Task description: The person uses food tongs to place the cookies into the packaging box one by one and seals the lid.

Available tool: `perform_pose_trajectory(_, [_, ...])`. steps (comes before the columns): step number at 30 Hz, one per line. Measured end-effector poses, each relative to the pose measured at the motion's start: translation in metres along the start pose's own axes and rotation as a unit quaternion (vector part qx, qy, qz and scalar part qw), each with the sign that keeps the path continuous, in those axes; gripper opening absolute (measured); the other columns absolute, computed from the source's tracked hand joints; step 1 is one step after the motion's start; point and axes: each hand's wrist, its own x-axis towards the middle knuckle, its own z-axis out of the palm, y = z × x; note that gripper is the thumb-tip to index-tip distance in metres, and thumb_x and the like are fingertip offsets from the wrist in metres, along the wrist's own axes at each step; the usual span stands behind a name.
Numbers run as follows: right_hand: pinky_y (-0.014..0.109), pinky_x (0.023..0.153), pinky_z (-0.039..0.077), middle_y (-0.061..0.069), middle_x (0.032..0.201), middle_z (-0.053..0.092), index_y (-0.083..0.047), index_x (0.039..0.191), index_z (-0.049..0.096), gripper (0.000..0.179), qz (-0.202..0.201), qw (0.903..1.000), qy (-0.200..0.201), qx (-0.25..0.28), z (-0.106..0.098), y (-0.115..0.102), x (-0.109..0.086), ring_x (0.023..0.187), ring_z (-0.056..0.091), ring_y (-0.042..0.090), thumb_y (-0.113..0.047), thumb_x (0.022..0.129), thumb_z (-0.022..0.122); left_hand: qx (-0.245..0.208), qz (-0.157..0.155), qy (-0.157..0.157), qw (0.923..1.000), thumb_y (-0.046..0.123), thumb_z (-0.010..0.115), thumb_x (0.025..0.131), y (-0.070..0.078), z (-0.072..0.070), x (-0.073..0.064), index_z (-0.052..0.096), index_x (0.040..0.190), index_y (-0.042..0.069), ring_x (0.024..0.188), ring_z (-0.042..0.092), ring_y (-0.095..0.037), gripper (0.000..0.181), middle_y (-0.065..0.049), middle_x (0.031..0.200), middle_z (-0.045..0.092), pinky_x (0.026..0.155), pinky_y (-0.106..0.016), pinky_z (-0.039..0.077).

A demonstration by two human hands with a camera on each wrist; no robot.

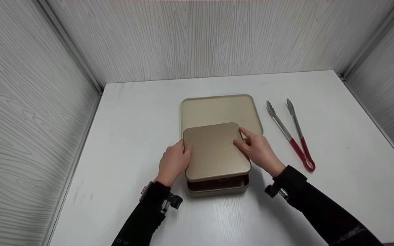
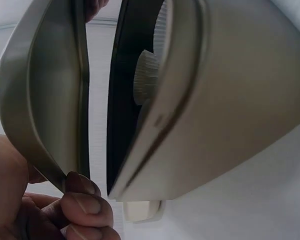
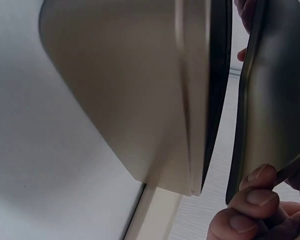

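Observation:
Both hands hold a gold-brown square metal lid (image 1: 217,150) raised over a matching tin box (image 1: 217,193). The left hand (image 1: 174,162) pinches the lid's left edge, thumb on top and fingertips curled under the rim in the left wrist view. At the far right corner the right hand (image 1: 260,150) grips it the same way, its fingers (image 3: 260,197) under the rim. A gap shows between lid and box along the front. Inside the dark box, pale ribbed pieces (image 2: 147,77) show in the left wrist view; the lid hides most of the contents from above.
A beige rectangular tray (image 1: 217,107) lies flat behind the box, partly covered by the lid in the head view. Tongs with red handles (image 1: 299,150) lie spread on the white table (image 1: 132,119) to the right. Wood-grain panels (image 1: 200,41) stand at the back and both sides.

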Motion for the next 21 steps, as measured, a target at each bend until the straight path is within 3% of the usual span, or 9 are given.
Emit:
perform_pose_trajectory(3, [0.041,0.083,0.054,0.023,0.111,0.074,0.004,0.152,0.044,0.06,-0.003,0.9999,0.005,-0.009,0.002,0.003,0.0,0.103,0.072,0.029,-0.025,0.102,0.063,0.001,-0.004,-0.005,1.0,0.033,0.046,0.106,-0.002,0.002,0.0,0.065,0.1,0.008,0.064,0.055,-0.019,0.031,-0.004,0.073,0.056,0.057,-0.033,0.042])
perform_pose_trajectory(10, [0.031,0.068,0.048,0.019,0.095,0.076,0.004,0.153,0.043,0.06,0.002,0.9998,-0.01,-0.016,0.007,0.008,-0.001,0.073,0.065,0.016,-0.026,0.104,0.061,0.013,-0.018,-0.009,0.9997,0.033,0.047,0.106,-0.006,0.007,0.0,0.067,0.106,0.008,0.064,0.056,-0.019,0.032,-0.004,0.075,0.06,0.058,-0.034,0.044])
perform_pose_trajectory(17, [0.03,0.066,0.047,0.015,0.088,0.075,0.005,0.151,0.046,0.058,0.003,0.9995,-0.001,-0.033,0.012,0.013,-0.001,0.069,0.062,0.013,-0.025,0.103,0.062,0.019,-0.029,-0.016,0.9993,0.035,0.045,0.106,-0.008,0.01,0.001,0.064,0.095,0.011,0.066,0.055,-0.021,0.032,-0.004,0.074,0.058,0.06,-0.037,0.044])
perform_pose_trajectory(21, [0.032,0.067,0.047,0.012,0.081,0.073,0.004,0.149,0.048,0.057,0.001,0.999,0.007,-0.043,0.014,0.014,0.0,0.067,0.06,0.014,-0.025,0.102,0.063,0.015,-0.031,-0.013,0.9993,0.034,0.046,0.106,-0.01,0.011,0.002,0.065,0.095,0.012,0.067,0.055,-0.021,0.032,-0.004,0.074,0.058,0.06,-0.036,0.044])
